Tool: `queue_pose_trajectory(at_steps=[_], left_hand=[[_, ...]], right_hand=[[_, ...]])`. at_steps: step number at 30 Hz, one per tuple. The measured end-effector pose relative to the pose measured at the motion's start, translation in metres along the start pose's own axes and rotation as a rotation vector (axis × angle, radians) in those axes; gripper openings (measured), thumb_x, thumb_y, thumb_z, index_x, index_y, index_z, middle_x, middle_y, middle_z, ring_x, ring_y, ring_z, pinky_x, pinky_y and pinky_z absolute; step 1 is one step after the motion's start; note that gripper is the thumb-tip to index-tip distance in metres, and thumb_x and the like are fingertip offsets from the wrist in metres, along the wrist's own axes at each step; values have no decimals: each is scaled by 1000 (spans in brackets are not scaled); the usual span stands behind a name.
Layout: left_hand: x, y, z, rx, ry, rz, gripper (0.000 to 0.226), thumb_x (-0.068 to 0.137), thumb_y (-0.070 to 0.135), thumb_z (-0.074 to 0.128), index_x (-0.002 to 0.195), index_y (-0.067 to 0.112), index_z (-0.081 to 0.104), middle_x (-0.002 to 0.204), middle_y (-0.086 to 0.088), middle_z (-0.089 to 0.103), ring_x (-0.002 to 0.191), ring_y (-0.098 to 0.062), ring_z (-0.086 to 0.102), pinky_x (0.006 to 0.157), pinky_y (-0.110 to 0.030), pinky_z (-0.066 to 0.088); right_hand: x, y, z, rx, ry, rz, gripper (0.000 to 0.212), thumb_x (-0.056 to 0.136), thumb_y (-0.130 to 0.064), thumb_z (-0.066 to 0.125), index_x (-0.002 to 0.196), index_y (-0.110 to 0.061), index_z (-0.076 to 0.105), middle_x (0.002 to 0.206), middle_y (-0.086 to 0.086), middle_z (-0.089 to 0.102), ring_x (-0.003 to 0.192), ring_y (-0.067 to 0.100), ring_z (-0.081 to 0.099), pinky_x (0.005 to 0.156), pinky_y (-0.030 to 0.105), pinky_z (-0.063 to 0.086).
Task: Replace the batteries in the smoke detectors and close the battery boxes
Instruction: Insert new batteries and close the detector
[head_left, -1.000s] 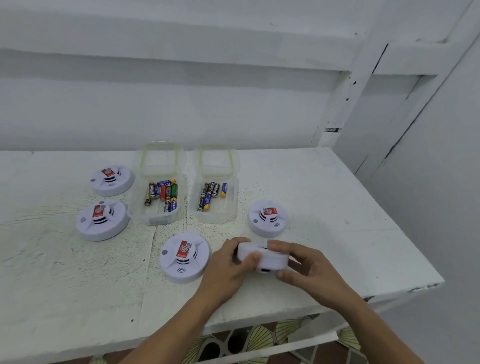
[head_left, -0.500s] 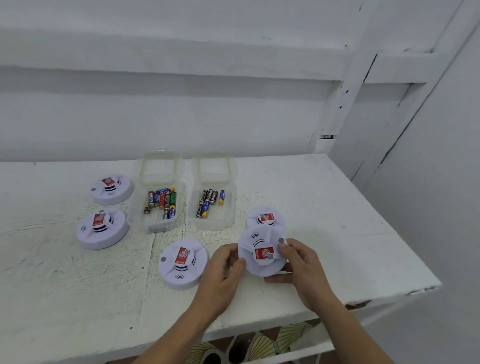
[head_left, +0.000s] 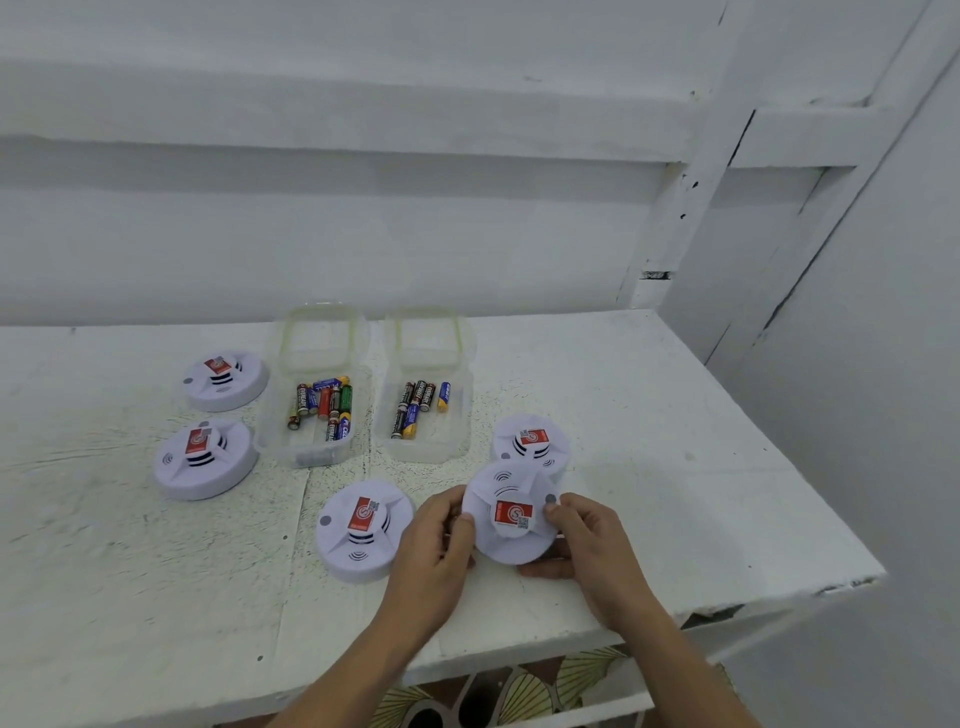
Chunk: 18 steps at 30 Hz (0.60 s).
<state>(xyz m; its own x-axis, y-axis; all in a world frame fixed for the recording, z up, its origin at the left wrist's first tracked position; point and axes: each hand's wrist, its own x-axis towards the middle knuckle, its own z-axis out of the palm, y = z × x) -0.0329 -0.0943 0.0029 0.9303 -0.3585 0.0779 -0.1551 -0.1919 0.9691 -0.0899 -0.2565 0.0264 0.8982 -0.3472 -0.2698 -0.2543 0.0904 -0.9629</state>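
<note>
- One second on, I have tipped the smoke detector (head_left: 511, 514) face-up, just above the bench's (head_left: 675, 467) front edge.
- My left hand (head_left: 439, 540) and right hand (head_left: 592, 540) clamp its rim, fingers curled.
- Its battery side is hidden; I judge the swap unconfirmed.
</note>
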Motion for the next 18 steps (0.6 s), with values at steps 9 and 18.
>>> queue_pose_trajectory(at_steps=[9,18], left_hand=[[1,-1,1,42,-33,13,35,100,14,43,108,47,50,100,4,62,72,-6,57,62,-21,49],[2,-8,2,87,-41,37,29,98,29,41,114,52,48,101,11,60,82,-8,58,69,-25,51]], right_hand=[[1,0,-1,-2,11,36,29,97,-17,48,95,8,63,92,16,72,79,29,72,71,46,60],[3,3,-2,10,18,18,31,97,-18,49,92,10,62,91,18,71,80,29,72,68,41,60]])
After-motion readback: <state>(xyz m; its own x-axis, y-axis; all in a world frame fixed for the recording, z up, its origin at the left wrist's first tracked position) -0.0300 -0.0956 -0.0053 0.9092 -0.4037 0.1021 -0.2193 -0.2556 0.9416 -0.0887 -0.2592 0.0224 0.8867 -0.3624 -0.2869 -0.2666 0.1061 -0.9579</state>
